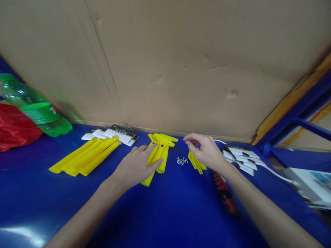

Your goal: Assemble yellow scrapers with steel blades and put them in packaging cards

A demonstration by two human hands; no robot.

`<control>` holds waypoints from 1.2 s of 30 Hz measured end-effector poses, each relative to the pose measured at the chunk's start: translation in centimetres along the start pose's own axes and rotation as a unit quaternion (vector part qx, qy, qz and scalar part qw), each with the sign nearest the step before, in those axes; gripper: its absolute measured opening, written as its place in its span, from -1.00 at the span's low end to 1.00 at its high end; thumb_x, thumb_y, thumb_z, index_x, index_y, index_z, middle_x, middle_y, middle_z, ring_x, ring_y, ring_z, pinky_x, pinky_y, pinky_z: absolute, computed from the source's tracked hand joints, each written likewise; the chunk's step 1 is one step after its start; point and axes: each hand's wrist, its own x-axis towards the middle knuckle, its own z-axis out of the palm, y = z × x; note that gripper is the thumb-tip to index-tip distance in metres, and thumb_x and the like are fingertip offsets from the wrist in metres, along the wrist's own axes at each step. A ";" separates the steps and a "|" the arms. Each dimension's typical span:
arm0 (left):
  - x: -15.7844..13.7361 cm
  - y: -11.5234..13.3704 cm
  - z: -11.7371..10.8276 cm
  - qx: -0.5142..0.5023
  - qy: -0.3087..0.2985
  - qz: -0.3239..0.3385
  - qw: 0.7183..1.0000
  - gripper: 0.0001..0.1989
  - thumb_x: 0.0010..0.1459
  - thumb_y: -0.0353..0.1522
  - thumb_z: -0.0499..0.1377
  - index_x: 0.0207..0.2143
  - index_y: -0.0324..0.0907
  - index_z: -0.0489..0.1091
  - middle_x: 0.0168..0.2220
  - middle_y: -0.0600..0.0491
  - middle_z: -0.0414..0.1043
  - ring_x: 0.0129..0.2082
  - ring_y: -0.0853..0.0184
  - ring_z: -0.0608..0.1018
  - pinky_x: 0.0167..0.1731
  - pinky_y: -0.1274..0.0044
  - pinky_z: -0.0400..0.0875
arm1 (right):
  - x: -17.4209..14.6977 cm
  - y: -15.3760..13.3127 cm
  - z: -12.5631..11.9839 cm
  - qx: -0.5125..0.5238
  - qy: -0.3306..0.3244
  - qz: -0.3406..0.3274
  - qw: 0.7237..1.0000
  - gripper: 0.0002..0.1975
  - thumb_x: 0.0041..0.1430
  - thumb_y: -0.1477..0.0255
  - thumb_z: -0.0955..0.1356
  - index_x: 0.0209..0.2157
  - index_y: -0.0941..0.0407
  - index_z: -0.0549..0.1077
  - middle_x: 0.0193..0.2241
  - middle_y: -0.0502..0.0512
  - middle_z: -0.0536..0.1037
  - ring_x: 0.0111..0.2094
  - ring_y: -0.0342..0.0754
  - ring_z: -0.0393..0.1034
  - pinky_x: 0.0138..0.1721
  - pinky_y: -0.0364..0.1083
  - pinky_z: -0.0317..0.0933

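Landmark: screw pile [182, 161]. Blue tabletop [176, 213] extends nearward from it; far edge, behind it, meets cardboard panel [165, 69]. Left of pile: yellow handles [163, 156]; left hand [137, 165] on them, thumb and forefinger straddling one, grip uncertain. Right of pile: small yellow pieces [198, 166], right hand [206, 151] over them, fingers curled, contents indeterminable.

A creased cardboard wall [165, 65] stands behind a glossy blue table [170, 213].
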 end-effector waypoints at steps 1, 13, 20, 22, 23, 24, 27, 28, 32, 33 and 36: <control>0.1 0.3 -0.1 0.003 0.004 0.004 1.000 -0.38 0.38 -0.11 0.01 0.35 -0.25 0.29 0.07 -0.29 0.55 0.05 -0.09 0.59 0.08 0.14 0.44 | -0.5 0.5 -0.4 -0.006 -0.005 -0.001 1.000 -0.78 0.27 0.53 0.30 -0.22 0.06 0.60 -0.29 0.08 0.72 -0.29 0.00 0.60 -0.21 -0.04 0.38; 2.4 5.7 0.1 -0.038 0.066 0.112 0.991 -0.61 0.36 -0.27 0.14 0.17 -0.20 0.49 0.18 -0.22 0.47 0.26 -0.05 0.39 0.26 0.08 0.29 | -5.0 1.6 -3.2 -0.015 -0.037 -0.009 0.999 -0.73 0.29 0.49 0.31 -0.11 0.01 0.63 -0.13 0.14 0.70 -0.11 0.11 0.60 0.01 0.08 0.38; 1.4 5.3 1.1 -0.058 0.068 0.101 0.991 -0.62 0.36 -0.33 0.15 0.15 -0.25 0.51 0.17 -0.23 0.47 0.23 -0.07 0.40 0.24 0.11 0.33 | -6.1 0.5 -3.0 0.099 0.001 0.064 0.993 -0.87 0.25 0.39 0.37 -0.29 0.01 0.62 -0.36 0.09 0.70 -0.36 0.04 0.58 -0.24 0.03 0.45; 1.1 5.1 1.1 -0.060 0.063 0.101 0.991 -0.64 0.36 -0.34 0.15 0.13 -0.25 0.53 0.18 -0.23 0.47 0.23 -0.07 0.40 0.24 0.11 0.34 | -6.5 0.3 -2.9 0.159 0.022 0.101 0.982 -0.86 0.27 0.33 0.36 -0.27 0.01 0.59 -0.39 0.08 0.68 -0.46 -0.01 0.55 -0.39 -0.02 0.44; 0.9 5.0 1.0 -0.060 0.061 0.099 0.991 -0.64 0.36 -0.33 0.15 0.12 -0.25 0.54 0.18 -0.23 0.47 0.23 -0.07 0.41 0.23 0.11 0.35 | -6.7 0.2 -3.0 0.191 0.037 0.122 0.973 -0.85 0.28 0.32 0.35 -0.25 0.00 0.59 -0.38 0.07 0.68 -0.48 -0.04 0.53 -0.41 -0.04 0.44; 0.8 4.9 0.9 -0.060 0.060 0.095 0.992 -0.65 0.36 -0.33 0.14 0.11 -0.25 0.54 0.17 -0.23 0.47 0.23 -0.07 0.41 0.23 0.12 0.36 | -7.0 0.2 -3.1 0.279 0.068 0.183 0.940 -0.90 0.21 0.33 0.41 -0.29 0.00 0.59 -0.39 0.05 0.67 -0.49 -0.06 0.51 -0.41 -0.05 0.43; 0.6 4.9 0.4 -0.057 0.063 0.075 0.994 -0.66 0.37 -0.32 0.12 0.08 -0.23 0.56 0.13 -0.21 0.50 0.18 -0.07 0.44 0.19 0.13 0.39 | -7.5 0.5 -3.8 0.377 0.117 0.281 0.875 -0.89 0.02 0.32 0.54 -0.37 0.00 0.63 -0.48 0.01 0.62 -0.49 -0.10 0.46 -0.43 -0.10 0.38; 0.6 4.9 0.2 -0.056 0.066 0.064 0.994 -0.67 0.38 -0.32 0.11 0.07 -0.22 0.56 0.11 -0.20 0.51 0.16 -0.06 0.46 0.18 0.14 0.40 | -7.5 0.7 -4.1 0.360 0.113 0.287 0.880 -0.86 0.00 0.30 0.56 -0.37 0.01 0.64 -0.47 0.03 0.63 -0.49 -0.09 0.46 -0.43 -0.10 0.37; 0.5 4.7 -0.3 -0.044 0.064 0.016 0.997 -0.67 0.41 -0.36 0.05 0.00 -0.22 0.59 0.01 -0.24 0.52 0.02 -0.05 0.53 0.03 0.15 0.51 | -7.3 1.8 -5.0 0.227 0.086 0.230 0.942 -0.79 0.00 0.23 0.56 -0.34 0.01 0.64 -0.50 0.06 0.64 -0.54 -0.06 0.45 -0.45 -0.07 0.38; 0.6 4.6 -0.3 -0.041 0.058 0.006 0.997 -0.67 0.41 -0.38 0.04 0.00 -0.21 0.59 -0.01 -0.24 0.52 -0.01 -0.05 0.55 -0.02 0.15 0.54 | -7.1 2.1 -5.1 0.194 0.080 0.213 0.954 -0.80 0.02 0.22 0.54 -0.33 0.02 0.63 -0.50 0.06 0.64 -0.55 -0.05 0.46 -0.45 -0.05 0.39; 0.7 4.2 -0.3 -0.031 0.040 -0.017 0.999 -0.65 0.41 -0.41 0.03 0.05 -0.16 0.58 -0.04 -0.23 0.53 -0.05 -0.04 0.59 -0.11 0.18 0.58 | -6.7 3.1 -5.1 0.105 0.072 0.157 0.979 -0.85 0.11 0.28 0.46 -0.30 0.02 0.60 -0.46 0.08 0.67 -0.49 0.00 0.55 -0.38 -0.02 0.46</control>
